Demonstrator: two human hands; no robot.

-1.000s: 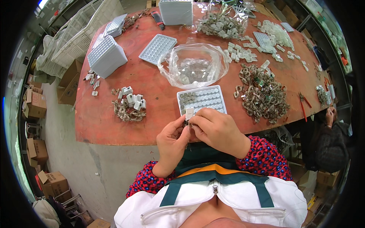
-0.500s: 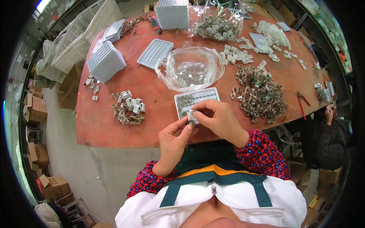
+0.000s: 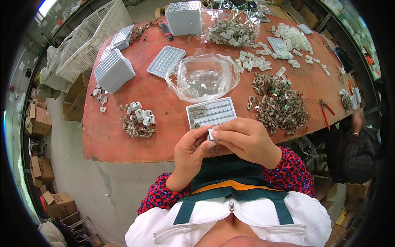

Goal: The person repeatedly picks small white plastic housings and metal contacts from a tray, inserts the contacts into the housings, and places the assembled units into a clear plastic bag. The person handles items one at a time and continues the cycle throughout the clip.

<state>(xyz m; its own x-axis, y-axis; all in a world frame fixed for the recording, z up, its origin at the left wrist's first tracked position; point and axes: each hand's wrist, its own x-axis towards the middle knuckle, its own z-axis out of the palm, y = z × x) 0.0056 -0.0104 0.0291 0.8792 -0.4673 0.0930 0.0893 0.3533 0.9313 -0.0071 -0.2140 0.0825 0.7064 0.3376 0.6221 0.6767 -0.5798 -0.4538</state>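
A small white plastic housing (image 3: 211, 134) is pinched between my two hands, just over the near edge of a white tray. My left hand (image 3: 190, 150) grips it from the left with thumb and fingers. From the right, the fingertips of my right hand (image 3: 247, 140) press on its top and side. Whatever sits inside or below the piece is covered by my fingers. The white tray (image 3: 233, 108) has rows of round pockets, with small greyish parts in some at its left side. Beyond it lies an open clear plastic bag (image 3: 173, 78) with small clear pieces in it.
A heap of brownish metal-like parts (image 3: 279, 103) lies on the right, red-handled pliers (image 3: 326, 115) beyond it. At left are white housings (image 3: 142, 115) on a smaller heap and a tray stack (image 3: 117, 72). Another person's hand (image 3: 358, 122) shows at the right edge.
Both hands have shifted slightly right and closer to me. The right fingers now lie over the white housing, which has turned and is more covered. My view has moved slightly.
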